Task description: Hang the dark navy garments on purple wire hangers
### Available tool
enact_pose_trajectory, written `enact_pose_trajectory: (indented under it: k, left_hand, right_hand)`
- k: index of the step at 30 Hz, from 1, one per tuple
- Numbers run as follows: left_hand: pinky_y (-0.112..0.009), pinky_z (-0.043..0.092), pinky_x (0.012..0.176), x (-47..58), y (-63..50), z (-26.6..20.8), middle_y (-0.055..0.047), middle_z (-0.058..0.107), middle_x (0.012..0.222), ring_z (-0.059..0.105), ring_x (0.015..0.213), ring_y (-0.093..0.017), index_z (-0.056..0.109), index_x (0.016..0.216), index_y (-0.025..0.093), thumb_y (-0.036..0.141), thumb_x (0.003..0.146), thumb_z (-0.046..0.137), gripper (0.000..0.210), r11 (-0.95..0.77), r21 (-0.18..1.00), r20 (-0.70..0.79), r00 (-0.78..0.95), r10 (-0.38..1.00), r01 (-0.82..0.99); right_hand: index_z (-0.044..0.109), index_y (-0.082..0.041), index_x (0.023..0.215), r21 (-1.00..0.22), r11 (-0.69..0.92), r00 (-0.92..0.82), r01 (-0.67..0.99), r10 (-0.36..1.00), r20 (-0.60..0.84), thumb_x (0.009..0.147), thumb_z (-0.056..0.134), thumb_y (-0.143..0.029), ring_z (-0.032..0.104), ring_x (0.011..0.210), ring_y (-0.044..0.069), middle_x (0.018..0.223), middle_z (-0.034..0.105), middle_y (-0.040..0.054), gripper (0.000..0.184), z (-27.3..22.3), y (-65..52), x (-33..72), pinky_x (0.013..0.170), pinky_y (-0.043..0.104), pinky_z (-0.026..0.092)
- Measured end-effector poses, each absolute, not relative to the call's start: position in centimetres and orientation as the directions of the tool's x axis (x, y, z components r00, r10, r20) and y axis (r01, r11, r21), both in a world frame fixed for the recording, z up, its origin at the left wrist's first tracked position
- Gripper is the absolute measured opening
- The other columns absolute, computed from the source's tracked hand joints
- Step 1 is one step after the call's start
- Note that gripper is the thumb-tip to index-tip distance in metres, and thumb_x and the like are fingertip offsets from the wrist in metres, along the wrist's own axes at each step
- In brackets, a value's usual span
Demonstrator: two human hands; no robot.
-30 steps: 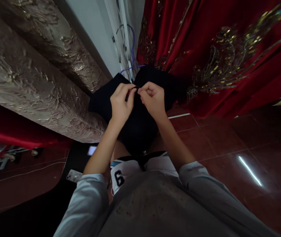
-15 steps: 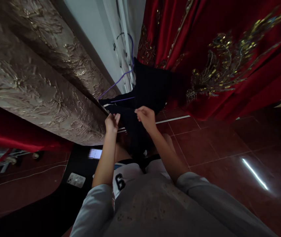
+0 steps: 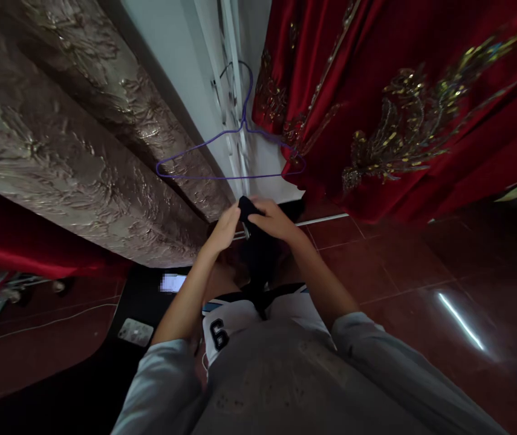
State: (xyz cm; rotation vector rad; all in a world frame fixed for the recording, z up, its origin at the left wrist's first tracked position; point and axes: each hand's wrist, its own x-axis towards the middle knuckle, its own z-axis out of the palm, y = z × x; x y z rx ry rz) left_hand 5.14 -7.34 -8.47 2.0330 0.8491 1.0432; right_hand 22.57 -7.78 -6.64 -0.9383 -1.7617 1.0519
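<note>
A dark garment (image 3: 258, 251) is bunched up between my hands and drops toward my lap; its kind does not show. My left hand (image 3: 227, 227) presses against its left side, fingers together. From the other side my right hand (image 3: 274, 219) grips it, thumb in front and fingers partly behind the cloth. Just beyond my hands hangs a bare purple clothes hanger (image 3: 204, 145), its hook caught on a white metal rack (image 3: 231, 72).
Patterned beige fabric (image 3: 90, 139) hangs on the left. Red cloth with gold sequins (image 3: 394, 121) hangs on the right. A white-backed phone (image 3: 135, 331) and a lit phone (image 3: 174, 283) lie on a black surface (image 3: 99, 362). Red floor tiles (image 3: 385, 260) spread to the right.
The dark garment has come off the purple hanger, which now hangs bare. Both hands have moved closer together and gathered the cloth between them.
</note>
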Motion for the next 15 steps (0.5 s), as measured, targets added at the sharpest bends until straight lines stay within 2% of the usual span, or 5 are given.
enact_pose_trajectory:
  k: [3,6,11,13,15]
  left_hand:
    - [-0.037,0.054,0.087,2.6,-8.4,-11.6,-0.006,0.07,0.086,0.066,0.083,-0.022,0.072,0.087,0.019,0.055,0.103,0.043,0.049,-0.512,0.772,0.17,0.654,0.738,0.377]
    - [-0.03,0.048,0.068,-0.2,-9.8,-13.5,-0.002,0.063,0.07,0.059,0.066,-0.018,0.063,0.074,0.019,0.051,0.099,0.054,0.042,-0.457,0.712,0.005,0.647,0.762,0.532]
    - [-0.03,0.044,0.065,-6.2,-9.7,-13.3,-0.003,0.064,0.07,0.06,0.065,-0.02,0.059,0.074,0.021,0.053,0.097,0.051,0.04,-0.319,0.617,-0.207,0.54,0.816,0.719]
    - [-0.034,0.047,0.07,-8.4,-8.5,-11.8,-0.006,0.064,0.072,0.061,0.069,-0.023,0.058,0.073,0.022,0.048,0.096,0.047,0.036,-0.341,0.555,-0.144,0.492,0.859,0.759]
    - [-0.038,0.05,0.078,-9.6,-7.1,-9.4,-0.008,0.063,0.08,0.062,0.079,-0.026,0.056,0.076,0.022,0.039,0.094,0.045,0.027,-0.431,0.489,0.094,0.445,0.89,0.758]
  right_hand:
    - [0.061,-0.02,0.071,-0.873,0.449,-0.102,0.192,0.894,0.437,0.076,0.052,-0.017,0.057,0.075,0.016,0.072,0.061,-0.0005,0.01,-5.0,-4.7,23.7,0.074,0.029,0.049]
    - [0.068,-0.02,0.094,-0.892,0.409,0.051,0.19,0.904,0.425,0.073,0.05,-0.011,0.062,0.101,0.019,0.1,0.07,0.0042,0.029,-6.2,-0.9,23.9,0.099,0.033,0.048]
    - [0.057,-0.021,0.07,-0.927,0.296,-0.025,0.232,0.954,0.298,0.08,0.052,-0.023,0.052,0.074,0.016,0.072,0.058,0.0,0.012,-9.8,-0.1,25.2,0.076,0.029,0.047]
    - [0.046,-0.021,0.061,-0.9,0.337,0.021,0.277,0.934,0.356,0.083,0.052,-0.026,0.043,0.064,0.013,0.062,0.045,-0.0022,0.023,-10.0,-1.5,26.8,0.063,0.027,0.038]
    - [0.04,-0.021,0.059,-0.881,0.349,0.047,0.319,0.923,0.382,0.084,0.053,-0.027,0.036,0.06,0.012,0.059,0.036,-0.0029,0.029,-9.5,-2.9,28.3,0.057,0.027,0.029]
